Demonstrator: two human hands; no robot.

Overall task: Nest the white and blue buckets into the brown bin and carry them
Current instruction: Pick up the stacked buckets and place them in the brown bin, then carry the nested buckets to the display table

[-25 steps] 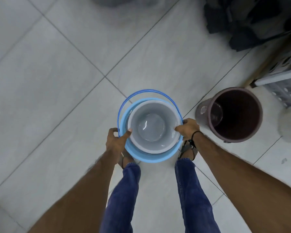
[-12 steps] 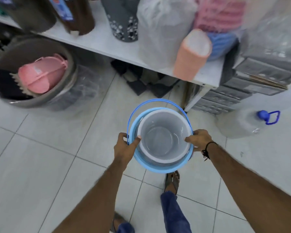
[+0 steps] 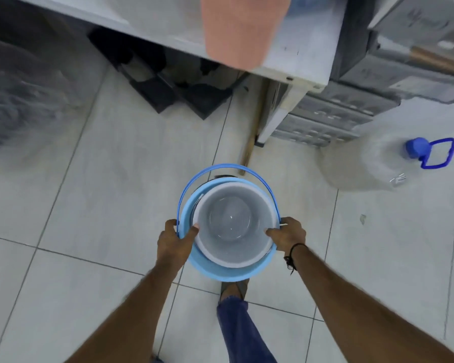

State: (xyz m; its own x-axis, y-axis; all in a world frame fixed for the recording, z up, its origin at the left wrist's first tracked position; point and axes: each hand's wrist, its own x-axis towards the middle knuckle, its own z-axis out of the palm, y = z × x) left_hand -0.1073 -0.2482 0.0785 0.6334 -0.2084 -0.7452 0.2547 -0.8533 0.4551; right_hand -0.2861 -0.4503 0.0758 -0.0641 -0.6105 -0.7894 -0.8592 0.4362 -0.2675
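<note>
Seen from above, 2 bare forearms reach forward over a pale grey tiled floor (image 3: 95, 179). The left hand (image 3: 174, 238) is closed around the left rim of a round light-blue plastic bucket (image 3: 228, 273), thumb hooked over the edge and touching the rim of the round white plastic bucket (image 3: 231, 262) that sits nested inside it. The blue bucket's thin blue wire-like handle (image 3: 220, 167) is folded away from the body, arcing beyond the far rim. The right hand (image 3: 287, 233), with a thin black cord at the wrist, is closed on the right rim, its thumb also pressing on the white bucket's edge. Both buckets hang between the 2 hands, clear of the floor.

The brown bin is not in view, so the nesting into it looks not yet done. A dark curved edge shows just past the far rim; what it is cannot be told.

Beyond the hands stands a white shelf (image 3: 286, 72) with an orange-pink plastic container (image 3: 241, 30) on it. Ahead and right of the right hand lies a large clear plastic water jug with a blue cap and handle (image 3: 417, 150).

To do this step well, keep both thumbs pinning the inner bucket, hold the rims level, and lower the pair straight down once centred over the bin.
</note>
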